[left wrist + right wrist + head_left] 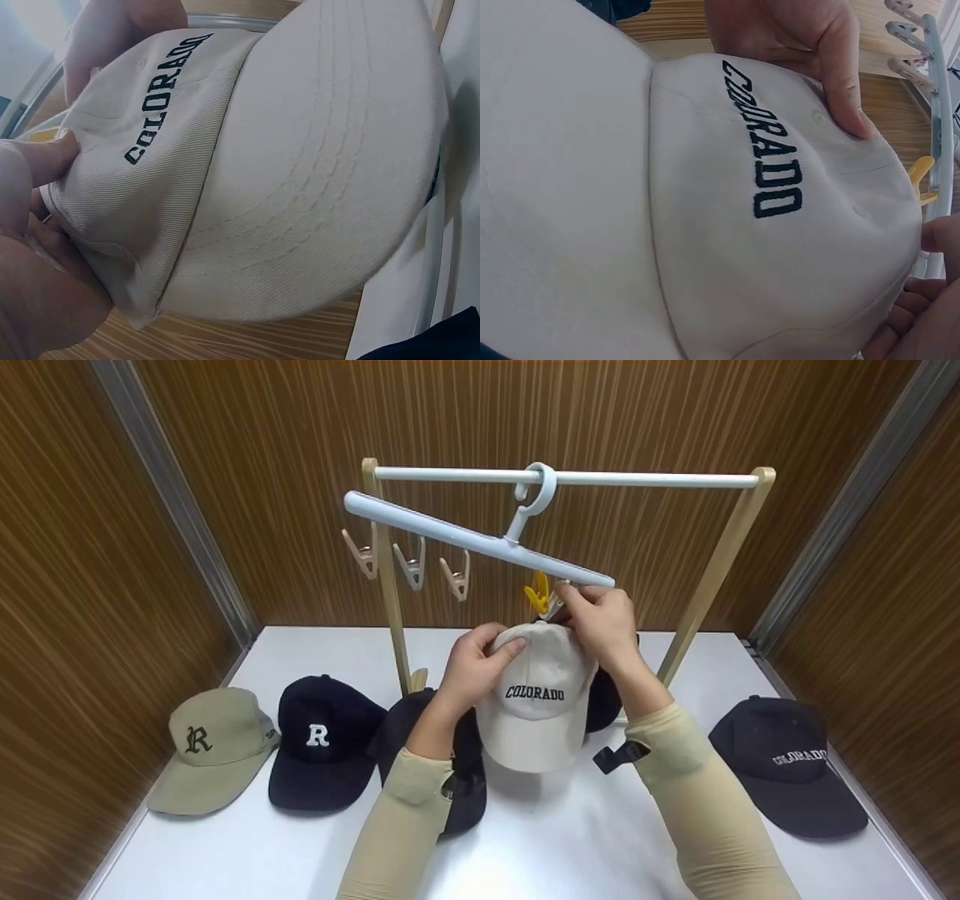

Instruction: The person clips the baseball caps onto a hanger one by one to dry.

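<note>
A cream baseball cap [534,667] lettered COLORADO hangs with its brim down under the right, lower end of a pale blue hanger [450,534]. My left hand [474,664] grips its crown, thumb on the front and fingers behind. With thumb and fingers my right hand [604,622] pinches a whitish clothespin [555,604] at the top of the cap; its lower end is partly hidden by the hand. Just left of that is a yellow clothespin [536,594]. In the right wrist view, the left thumb [844,90] presses on the cream crown [840,195].
The hanger hooks over a white rail [660,479] on wooden posts. Several pale clothespins [455,577] hang at its left. On the white table [247,855] lie a khaki cap [217,727], a navy cap [322,742] and a dark COLORADO cap [780,765]. Black caps show behind the left forearm and the cream cap.
</note>
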`<state>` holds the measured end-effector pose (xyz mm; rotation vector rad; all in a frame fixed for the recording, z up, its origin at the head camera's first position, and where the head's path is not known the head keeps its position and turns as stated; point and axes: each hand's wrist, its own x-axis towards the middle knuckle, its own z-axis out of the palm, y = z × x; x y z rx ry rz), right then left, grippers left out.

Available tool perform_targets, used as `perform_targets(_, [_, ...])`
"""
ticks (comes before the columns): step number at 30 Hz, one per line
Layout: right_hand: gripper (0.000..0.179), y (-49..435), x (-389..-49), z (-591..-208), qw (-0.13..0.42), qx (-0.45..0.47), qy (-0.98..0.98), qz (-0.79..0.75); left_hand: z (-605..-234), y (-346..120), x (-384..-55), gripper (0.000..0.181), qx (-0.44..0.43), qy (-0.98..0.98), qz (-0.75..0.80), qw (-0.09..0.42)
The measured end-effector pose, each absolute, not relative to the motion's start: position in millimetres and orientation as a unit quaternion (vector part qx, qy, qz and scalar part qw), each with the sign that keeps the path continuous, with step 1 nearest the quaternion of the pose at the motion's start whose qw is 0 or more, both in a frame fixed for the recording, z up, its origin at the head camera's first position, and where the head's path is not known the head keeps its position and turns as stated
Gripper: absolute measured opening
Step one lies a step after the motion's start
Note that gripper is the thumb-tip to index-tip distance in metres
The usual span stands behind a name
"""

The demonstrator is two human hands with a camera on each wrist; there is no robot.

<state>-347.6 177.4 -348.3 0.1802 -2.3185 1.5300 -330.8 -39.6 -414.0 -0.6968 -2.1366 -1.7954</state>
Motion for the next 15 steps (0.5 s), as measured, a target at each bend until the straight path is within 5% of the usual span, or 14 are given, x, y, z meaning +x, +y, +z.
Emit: perform_targets(15, [0.041, 175.9, -346.9, -345.8, 0.176, 0.082, -0.812, 0.551, -419.2, -39.8, -337.0, 0.021, -0.216, -0.733, -0.630, 0.140])
